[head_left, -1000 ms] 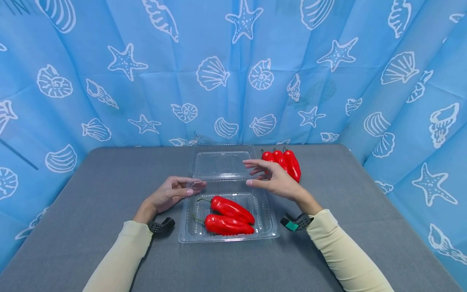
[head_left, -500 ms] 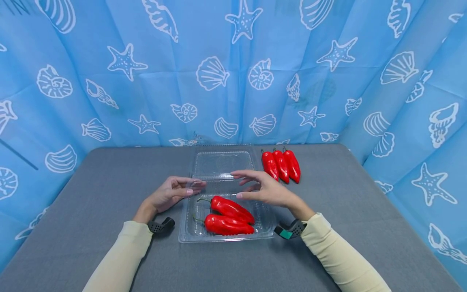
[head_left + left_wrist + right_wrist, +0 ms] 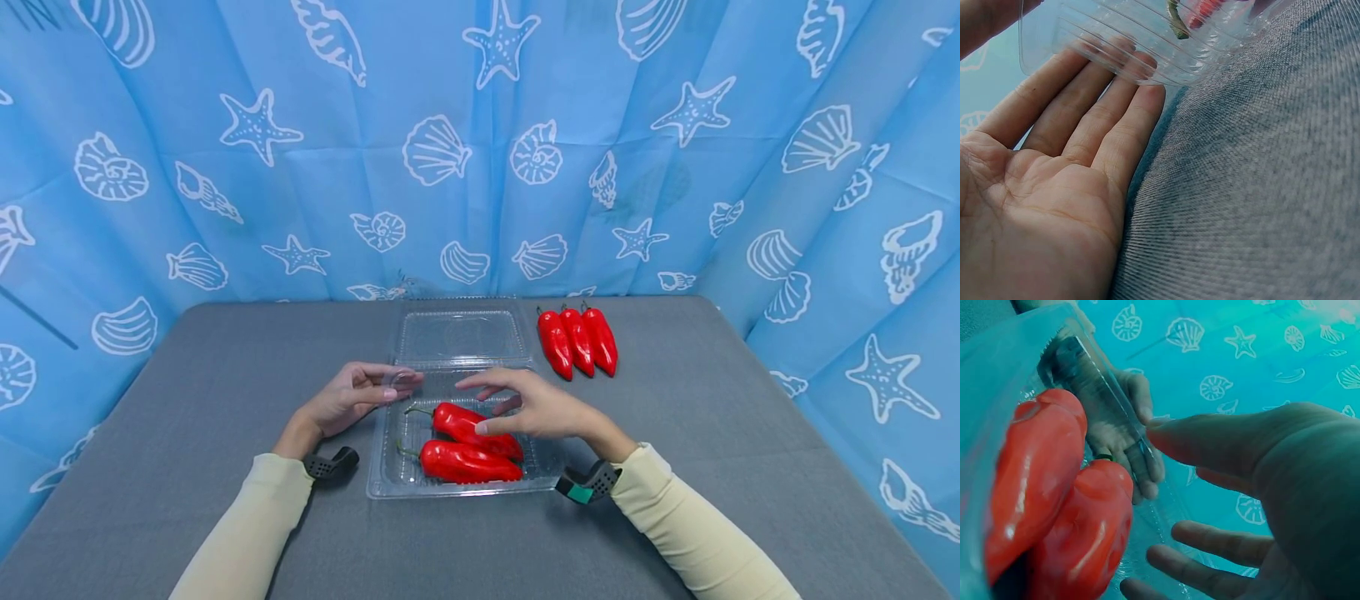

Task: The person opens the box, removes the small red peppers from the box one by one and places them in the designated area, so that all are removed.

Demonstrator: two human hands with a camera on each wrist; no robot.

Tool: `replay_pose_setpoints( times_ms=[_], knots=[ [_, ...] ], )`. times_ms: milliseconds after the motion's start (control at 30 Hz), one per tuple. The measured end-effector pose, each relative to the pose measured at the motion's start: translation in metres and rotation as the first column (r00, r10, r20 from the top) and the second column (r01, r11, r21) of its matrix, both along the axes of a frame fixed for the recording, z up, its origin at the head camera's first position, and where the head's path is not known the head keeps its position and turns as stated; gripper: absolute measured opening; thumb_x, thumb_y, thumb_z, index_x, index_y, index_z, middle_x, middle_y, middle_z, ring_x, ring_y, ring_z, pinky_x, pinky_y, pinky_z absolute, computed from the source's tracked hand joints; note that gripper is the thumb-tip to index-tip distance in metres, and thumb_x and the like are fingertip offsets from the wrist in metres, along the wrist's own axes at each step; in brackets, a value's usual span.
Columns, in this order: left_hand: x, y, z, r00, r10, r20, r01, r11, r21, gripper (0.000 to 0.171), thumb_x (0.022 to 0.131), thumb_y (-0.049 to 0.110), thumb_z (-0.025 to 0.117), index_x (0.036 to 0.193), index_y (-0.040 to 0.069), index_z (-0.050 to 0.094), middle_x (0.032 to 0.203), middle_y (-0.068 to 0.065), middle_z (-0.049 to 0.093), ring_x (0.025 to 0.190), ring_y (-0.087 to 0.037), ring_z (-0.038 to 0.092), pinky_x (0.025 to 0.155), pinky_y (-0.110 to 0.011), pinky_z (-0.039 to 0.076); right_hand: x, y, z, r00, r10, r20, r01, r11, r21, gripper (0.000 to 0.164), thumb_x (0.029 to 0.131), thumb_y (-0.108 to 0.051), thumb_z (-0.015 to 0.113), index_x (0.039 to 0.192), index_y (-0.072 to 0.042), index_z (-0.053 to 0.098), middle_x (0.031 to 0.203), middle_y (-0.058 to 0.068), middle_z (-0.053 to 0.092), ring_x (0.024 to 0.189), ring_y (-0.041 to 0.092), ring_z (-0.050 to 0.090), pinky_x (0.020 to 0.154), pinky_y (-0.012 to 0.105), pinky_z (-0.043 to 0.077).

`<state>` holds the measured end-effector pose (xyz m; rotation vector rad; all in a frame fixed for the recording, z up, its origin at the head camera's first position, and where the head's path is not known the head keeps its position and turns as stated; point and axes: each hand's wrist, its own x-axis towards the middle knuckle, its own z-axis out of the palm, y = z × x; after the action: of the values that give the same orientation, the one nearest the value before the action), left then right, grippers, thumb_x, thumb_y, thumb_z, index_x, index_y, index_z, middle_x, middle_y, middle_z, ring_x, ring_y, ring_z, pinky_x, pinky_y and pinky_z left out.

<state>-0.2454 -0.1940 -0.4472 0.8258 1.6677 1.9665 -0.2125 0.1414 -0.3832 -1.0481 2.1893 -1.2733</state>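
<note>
A clear plastic clamshell box [image 3: 468, 492] lies with its lid [image 3: 461, 337] folded back, away from the person. Inside its near half, two red peppers [image 3: 468, 462] with green stems lie side by side. My left hand [image 3: 356, 396] holds the box's left side, thumb at the rim and straight fingers [image 3: 1085, 112] along the outside of the wall. Over the far pepper hovers my right hand [image 3: 536, 404], fingers spread and nothing in its grasp. The right wrist view shows both peppers [image 3: 1085, 512] below and left of that hand.
Three more red peppers [image 3: 577, 342] lie in a row at the back right, beside the lid. A grey cloth covers the table [image 3: 675, 500]. Behind it hangs a blue curtain [image 3: 480, 208] with white shell and starfish prints.
My right hand has moved from near the three back peppers towards me and left, to over the box. My left hand, the box and the peppers stay put.
</note>
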Motion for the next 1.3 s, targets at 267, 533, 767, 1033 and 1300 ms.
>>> replay_pose_setpoints(
  times_ms=[267,533,767,1033,1300],
  knots=[
    [-0.0003,0.0003,-0.0006,1.000,0.004,0.002,-0.004,1.000,-0.008,0.043,0.095,0.004,0.060,0.137,-0.009,0.057,0.139,-0.022,0.059,0.132,-0.026,0.056,0.112,-0.033,0.042,0.0010,-0.0022,-0.0012,0.998,0.066,0.008,-0.066,0.994,0.082,0.060,0.089,-0.018,0.076,0.144,-0.011,0.054,0.143,0.015,0.054,0.121,0.030,0.057,0.095,0.040,0.057],
    [0.0004,0.0008,0.0001,1.000,0.012,0.012,-0.011,1.000,-0.015,0.044,0.095,0.004,0.061,0.137,-0.010,0.056,0.140,-0.024,0.058,0.132,-0.026,0.056,0.112,-0.034,0.043,0.0028,-0.0020,-0.0013,0.989,0.146,-0.021,-0.141,0.979,0.145,0.059,0.091,-0.023,0.075,0.145,-0.013,0.056,0.141,0.005,0.057,0.120,0.021,0.057,0.095,0.037,0.056],
    [-0.0003,0.0007,-0.0002,1.000,0.011,0.007,-0.011,1.000,-0.012,0.044,0.095,0.004,0.061,0.136,-0.010,0.057,0.139,-0.023,0.059,0.132,-0.026,0.057,0.111,-0.034,0.043,0.0041,-0.0032,-0.0031,0.981,0.192,-0.040,-0.180,0.963,0.202,0.054,0.094,-0.025,0.072,0.145,-0.019,0.057,0.143,-0.003,0.058,0.124,0.013,0.054,0.100,0.032,0.051],
    [-0.0006,-0.0002,-0.0010,1.000,-0.014,-0.001,0.014,1.000,0.018,0.043,0.095,0.002,0.061,0.136,-0.011,0.056,0.139,-0.021,0.060,0.132,-0.025,0.056,0.112,-0.035,0.043,0.0050,-0.0035,-0.0033,0.975,0.220,-0.037,-0.207,0.953,0.220,0.045,0.095,-0.024,0.071,0.139,-0.019,0.063,0.138,-0.005,0.061,0.121,0.011,0.054,0.100,0.033,0.050],
    [0.0004,0.0001,-0.0005,1.000,-0.014,0.006,0.014,1.000,0.023,0.045,0.095,0.002,0.062,0.136,-0.013,0.055,0.138,-0.022,0.060,0.131,-0.026,0.057,0.110,-0.035,0.045,0.0054,-0.0036,-0.0029,0.979,0.198,-0.047,-0.184,0.959,0.218,0.043,0.095,-0.024,0.071,0.136,-0.016,0.065,0.134,-0.002,0.063,0.115,0.013,0.056,0.096,0.033,0.052]
  ],
)
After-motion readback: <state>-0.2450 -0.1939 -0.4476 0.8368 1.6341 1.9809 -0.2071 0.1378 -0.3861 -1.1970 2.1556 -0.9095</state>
